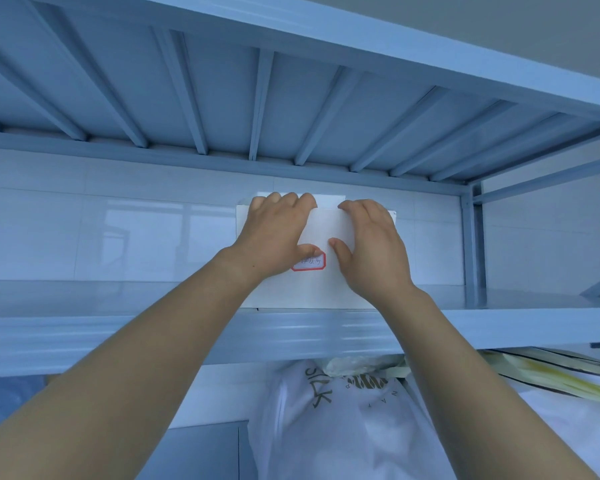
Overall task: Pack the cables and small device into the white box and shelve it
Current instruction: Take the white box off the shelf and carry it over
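Note:
The white box stands on the blue metal shelf, near its front edge, with a red-bordered label on its front face. My left hand lies on the box's left part, fingers curled over the top edge and thumb pressed on the front by the label. My right hand holds the right part the same way, fingers over the top edge and thumb on the front. Cables and the small device are not visible; the box looks closed.
The upper shelf's ribbed underside hangs close above the box. A shelf upright stands at the right. Below the shelf sit a white printed bag and yellowish packages. A tiled wall is behind.

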The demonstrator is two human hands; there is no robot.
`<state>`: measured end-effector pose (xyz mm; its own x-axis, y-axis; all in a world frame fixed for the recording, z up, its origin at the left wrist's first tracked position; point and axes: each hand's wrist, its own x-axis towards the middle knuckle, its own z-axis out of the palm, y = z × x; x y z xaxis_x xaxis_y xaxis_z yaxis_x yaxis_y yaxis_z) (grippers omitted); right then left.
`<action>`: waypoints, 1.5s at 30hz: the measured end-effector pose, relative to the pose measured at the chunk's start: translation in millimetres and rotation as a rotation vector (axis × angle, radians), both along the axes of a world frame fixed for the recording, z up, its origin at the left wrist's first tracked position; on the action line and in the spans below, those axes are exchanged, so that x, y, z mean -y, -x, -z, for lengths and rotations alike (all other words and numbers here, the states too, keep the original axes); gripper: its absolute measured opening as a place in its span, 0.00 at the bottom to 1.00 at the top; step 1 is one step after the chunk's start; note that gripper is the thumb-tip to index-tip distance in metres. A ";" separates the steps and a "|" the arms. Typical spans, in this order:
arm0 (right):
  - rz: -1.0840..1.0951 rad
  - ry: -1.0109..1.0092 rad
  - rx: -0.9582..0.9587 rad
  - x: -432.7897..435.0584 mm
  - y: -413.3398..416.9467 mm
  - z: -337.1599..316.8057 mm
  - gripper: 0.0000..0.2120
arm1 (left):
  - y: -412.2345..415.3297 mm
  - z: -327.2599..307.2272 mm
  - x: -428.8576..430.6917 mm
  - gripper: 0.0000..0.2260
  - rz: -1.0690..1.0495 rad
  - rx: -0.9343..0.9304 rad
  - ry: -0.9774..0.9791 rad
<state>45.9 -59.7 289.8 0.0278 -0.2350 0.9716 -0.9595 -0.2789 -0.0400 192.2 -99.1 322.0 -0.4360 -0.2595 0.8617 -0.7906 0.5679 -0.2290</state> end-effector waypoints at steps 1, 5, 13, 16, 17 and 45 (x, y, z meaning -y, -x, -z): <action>0.001 0.006 0.007 -3.9 -1.5 1.4 0.20 | -1.7 1.3 -4.1 0.22 0.023 -0.007 -0.017; 0.010 0.047 0.008 -19.3 -6.9 11.2 0.20 | -7.3 10.2 -19.0 0.16 0.082 -0.030 -0.007; 0.012 0.037 -0.004 -45.8 -18.8 19.7 0.15 | -15.8 21.3 -40.9 0.11 0.076 -0.062 0.007; 0.001 0.049 -0.008 -57.3 -26.3 22.8 0.14 | -22.7 26.2 -52.3 0.09 0.081 -0.069 0.021; 0.000 0.055 -0.017 -61.4 -29.3 24.6 0.14 | -25.9 28.2 -56.8 0.09 0.083 -0.071 0.028; -0.091 -0.025 -0.112 -162.7 -105.8 118.9 0.10 | -110.3 135.1 -191.9 0.05 -0.086 -0.035 0.036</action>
